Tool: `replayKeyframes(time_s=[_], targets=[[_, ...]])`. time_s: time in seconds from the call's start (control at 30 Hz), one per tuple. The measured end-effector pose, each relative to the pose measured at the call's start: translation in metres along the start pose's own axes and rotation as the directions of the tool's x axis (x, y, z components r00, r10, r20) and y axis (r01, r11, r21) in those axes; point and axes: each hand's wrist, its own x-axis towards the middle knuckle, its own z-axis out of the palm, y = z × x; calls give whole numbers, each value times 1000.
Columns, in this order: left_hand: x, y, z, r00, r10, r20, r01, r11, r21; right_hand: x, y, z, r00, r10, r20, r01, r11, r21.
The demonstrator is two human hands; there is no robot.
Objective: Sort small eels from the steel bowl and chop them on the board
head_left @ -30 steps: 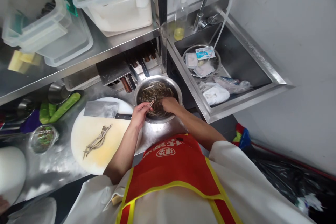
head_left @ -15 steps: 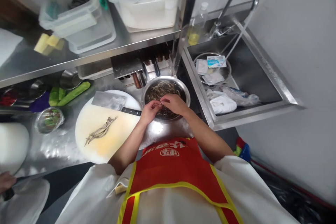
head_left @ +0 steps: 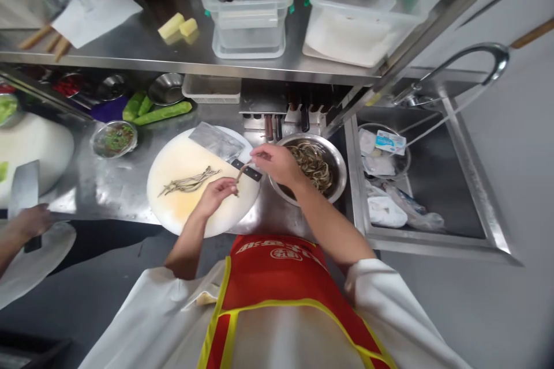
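Observation:
My left hand [head_left: 216,195] pinches one end of a long, thin brownish strip [head_left: 240,172] over the right part of the round white cutting board [head_left: 167,155]. Higher up and to the right, my right hand [head_left: 274,161] grips the strip's other end, beside the steel bowl [head_left: 341,176]. Many similar strips [head_left: 318,168] fill that bowl, partly hidden by my right hand and wrist. A small bundle of strips [head_left: 190,183] lies on the board. Behind my hands rests a cleaver [head_left: 216,141], its black handle partly covered by the strip.
At the left a co-worker's hand [head_left: 32,220] holds another cleaver [head_left: 25,184]. Green vegetable pieces [head_left: 162,113] and a covered bowl [head_left: 113,139] stand left of the board. A shelf [head_left: 173,63] with plastic tubs [head_left: 249,17] runs behind. The sink [head_left: 459,184] is at the right.
Both hands have moved left from the bowl to above the board's right part, drawing apart with a strip stretched between them. The view has shifted, and the co-worker's cleaver now shows.

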Motion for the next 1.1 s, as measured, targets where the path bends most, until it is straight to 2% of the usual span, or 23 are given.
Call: replayKeyframes(time_s=[0.13,0.23,0.33,0.43,0.5,0.57,0.67,0.73,0.8,0.87,0.9,0.93,1.0,1.1], targets=[[-25,-15,-103,968,-74,-241,88,995,50,36,42,87,989,135,60,-142,980,140],[-34,-19,-160,918,-119,-379,168,981,99,57,64,144,961,232,148,-253,957,142],[-32,-18,-192,871,-98,-481,217,956,199,71,69,178,948,258,183,-257,966,-34],[-23,-22,-205,839,-85,-537,322,874,364,72,67,185,954,260,147,-239,960,-148],[-16,-29,-209,838,-73,-541,394,767,507,67,67,176,957,268,115,-246,954,-172],[-10,-37,-211,844,-53,-533,426,671,607,56,70,156,964,247,99,-227,957,-179],[-3,-48,-214,823,-47,-566,469,620,629,34,83,100,981,194,28,-187,969,-162],[0,-50,-215,803,-56,-593,493,621,609,16,100,50,973,195,-120,-216,956,-200],[1,-48,-217,801,-71,-594,505,613,608,0,122,-3,928,232,-291,-314,908,-279],[1,-40,-216,805,-73,-589,516,576,634,-11,145,-48,847,265,-460,-456,808,-373],[2,-34,-215,801,-57,-596,523,551,650,-15,156,-66,820,277,-501,-505,763,-404],[4,-29,-212,794,-20,-608,524,530,667,-17,165,-79,805,298,-512,-542,721,-432],[9,-17,-201,771,82,-632,509,518,688,-16,177,-92,806,354,-474,-572,674,-468],[22,-1,-162,759,158,-632,429,609,668,-8,181,-87,822,399,-406,-562,683,-467]])
